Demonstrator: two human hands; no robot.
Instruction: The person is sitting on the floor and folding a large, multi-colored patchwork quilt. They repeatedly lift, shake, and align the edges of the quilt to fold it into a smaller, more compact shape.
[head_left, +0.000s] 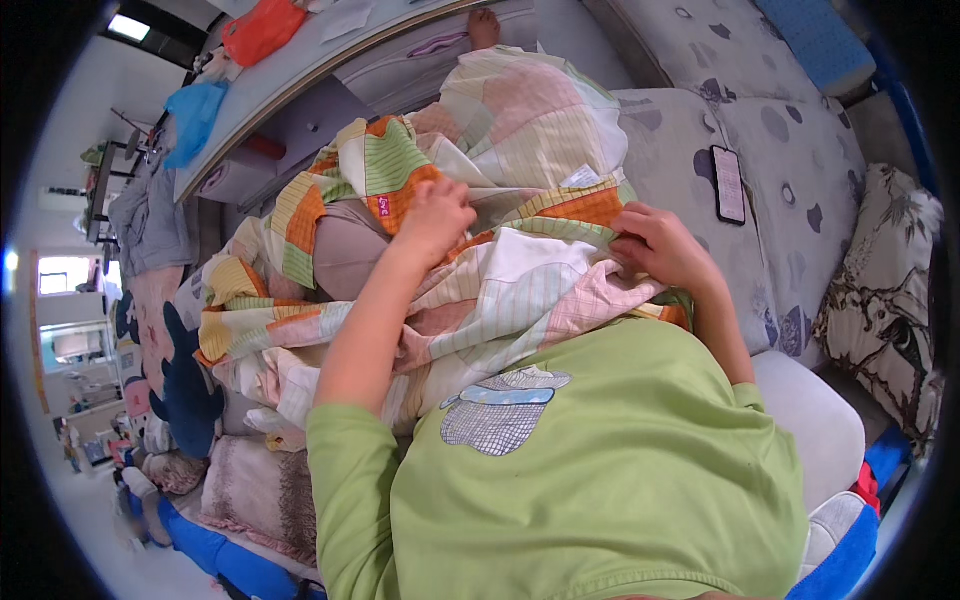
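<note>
A patchwork cloth (517, 262) in orange, green, pink and white, with striped and checked parts, lies bunched over my lap and legs. My left hand (436, 219) is on its orange part near a small red tag, fingers bent downward; whether they pinch the fabric is hidden. At the right end of the folds, my right hand (658, 244) has its curled fingers closed on the cloth's edge. Between the hands the cloth lies in loose folds, with a white label near its upper edge. Part of it drapes over a raised knee, and a bare foot shows beyond.
A phone (727, 185) with a lit screen lies on the patterned sofa cover (799, 195) at the right. Ahead stands a table (281, 75) with a red plastic bag (262, 31) and a blue plastic bag (195, 120). A dark blue plush toy (187, 386) and a furry cushion (259, 487) lie left.
</note>
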